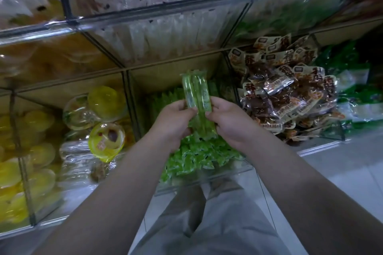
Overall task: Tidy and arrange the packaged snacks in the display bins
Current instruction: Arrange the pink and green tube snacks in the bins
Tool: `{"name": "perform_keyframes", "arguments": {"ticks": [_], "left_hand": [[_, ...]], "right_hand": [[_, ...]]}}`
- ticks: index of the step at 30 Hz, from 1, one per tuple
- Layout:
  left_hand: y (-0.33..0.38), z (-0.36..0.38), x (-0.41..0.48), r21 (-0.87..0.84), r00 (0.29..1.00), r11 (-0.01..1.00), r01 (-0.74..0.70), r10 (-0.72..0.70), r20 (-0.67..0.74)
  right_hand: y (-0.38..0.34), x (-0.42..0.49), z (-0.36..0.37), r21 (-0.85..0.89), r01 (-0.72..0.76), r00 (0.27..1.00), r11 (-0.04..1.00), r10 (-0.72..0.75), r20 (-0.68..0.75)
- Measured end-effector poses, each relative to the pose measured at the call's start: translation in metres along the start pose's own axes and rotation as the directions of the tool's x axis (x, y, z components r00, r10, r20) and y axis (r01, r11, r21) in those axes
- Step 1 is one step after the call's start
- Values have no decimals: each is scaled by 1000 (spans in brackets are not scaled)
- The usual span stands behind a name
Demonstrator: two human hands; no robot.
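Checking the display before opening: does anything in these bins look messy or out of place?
Yes. The brown-and-cream plastic snack packets in the right-hand bin are heaped at all angles, piled high. In the left bin, a round yellow-lidded clear cup lies tilted rather than flat.

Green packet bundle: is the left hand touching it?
Touching. Head view shows the left hand pinching the green packet bundle at its edge, right hand gripping opposite.

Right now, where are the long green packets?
The long green packets sit mid-frame in the head view, held by the left hand and right hand above the green-packet bin, jelly cups left, brown snack packets right.
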State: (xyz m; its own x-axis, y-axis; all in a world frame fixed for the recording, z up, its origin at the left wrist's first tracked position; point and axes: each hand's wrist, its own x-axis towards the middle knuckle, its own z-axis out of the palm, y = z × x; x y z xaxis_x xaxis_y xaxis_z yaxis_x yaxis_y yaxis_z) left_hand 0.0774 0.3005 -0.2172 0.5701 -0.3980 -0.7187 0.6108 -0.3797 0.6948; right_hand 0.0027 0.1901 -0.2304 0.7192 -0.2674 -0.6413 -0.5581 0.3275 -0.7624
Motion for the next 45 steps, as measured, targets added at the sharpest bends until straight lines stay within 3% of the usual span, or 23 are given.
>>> {"name": "perform_keyframes", "arguments": {"ticks": [4, 9, 15, 24, 31, 45], "left_hand": [[-11, 0, 15, 67, 997, 997, 50, -47, -55], [-16, -8, 18, 0, 993, 995, 101, -101, -53], [-13, -11, -2, -138, 999, 989, -43, 40, -22], [29, 3, -43, -350, 958, 902, -253, 283, 37], [63, 30, -66, -348, 905, 868, -355, 412, 103], [122, 96, -93, -378, 849, 815, -440, 515, 121]], "right_hand": [[11, 19, 7, -60, -41, 999, 997, 39, -18], [12, 30, 6, -13, -33, 996, 999, 32, -87], [-7, 19, 9, 99, 62, 993, 993, -52, -108], [-48, -34, 11, 238, 232, 973, 943, -227, -48], [-74, -64, -14, 265, 344, 939, 901, -338, -69], [-129, -94, -83, 220, 470, 882, 855, -465, -74]]}}
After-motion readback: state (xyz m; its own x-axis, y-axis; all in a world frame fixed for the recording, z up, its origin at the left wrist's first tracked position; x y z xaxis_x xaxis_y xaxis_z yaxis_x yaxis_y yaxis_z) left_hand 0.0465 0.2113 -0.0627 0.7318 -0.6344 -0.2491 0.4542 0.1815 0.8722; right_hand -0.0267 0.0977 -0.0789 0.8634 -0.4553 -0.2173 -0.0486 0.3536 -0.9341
